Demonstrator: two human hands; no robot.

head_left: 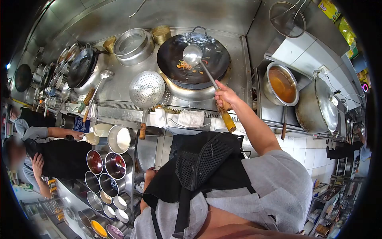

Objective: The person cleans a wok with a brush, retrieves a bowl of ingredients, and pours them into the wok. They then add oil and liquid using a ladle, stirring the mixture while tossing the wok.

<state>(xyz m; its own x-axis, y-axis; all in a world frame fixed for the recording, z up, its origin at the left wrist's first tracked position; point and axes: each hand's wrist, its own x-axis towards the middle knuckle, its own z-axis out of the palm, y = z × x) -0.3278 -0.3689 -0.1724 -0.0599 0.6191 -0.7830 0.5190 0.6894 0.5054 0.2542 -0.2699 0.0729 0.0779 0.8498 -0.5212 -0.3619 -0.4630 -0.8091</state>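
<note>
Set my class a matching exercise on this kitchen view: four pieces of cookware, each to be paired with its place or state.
Column one:
1. Ladle
2. Perforated skimmer
3. Wok
4. Large stockpot

Column two:
A. Covered by a lid
B. Dark, with food pieces inside
C. Gripped by the wearer's right hand
D. Lying left of the wok

Pairs: 1-C, 2-D, 3-B, 4-A

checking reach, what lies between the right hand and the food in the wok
Head view: the ladle spans from the right hand to the food.
</note>
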